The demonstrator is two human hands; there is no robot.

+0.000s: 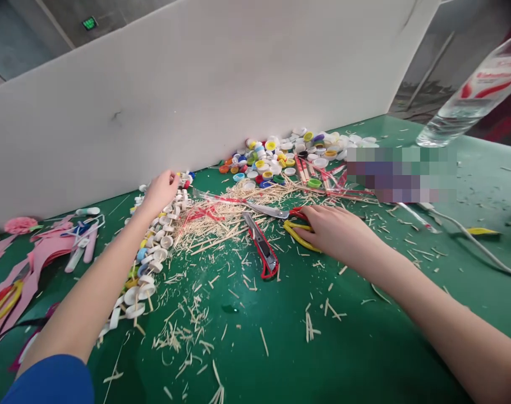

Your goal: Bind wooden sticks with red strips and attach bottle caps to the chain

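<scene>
My left hand [162, 189] is at the far end of a long row of bottle caps [158, 255] with small sticks in them. Its fingers are pinched together near the caps, and what they hold, if anything, is too small to make out. My right hand [333, 227] grips the scissors [299, 233] by their red and yellow handles, the blades pointing left over a heap of short wooden sticks [213, 235]. Between the hands lies a red utility knife [262, 247] on the green table. Clear and red plastic wrappers [207, 212] lie among the sticks.
Loose colourful caps [276, 157] are piled along the white partition [238, 84]. A water bottle [461, 112] stands at the far right, near a white cable [469, 233]. Pink paper [49, 247] and another pair of scissors [5, 303] lie on the left. Wood scraps litter the table [322, 359].
</scene>
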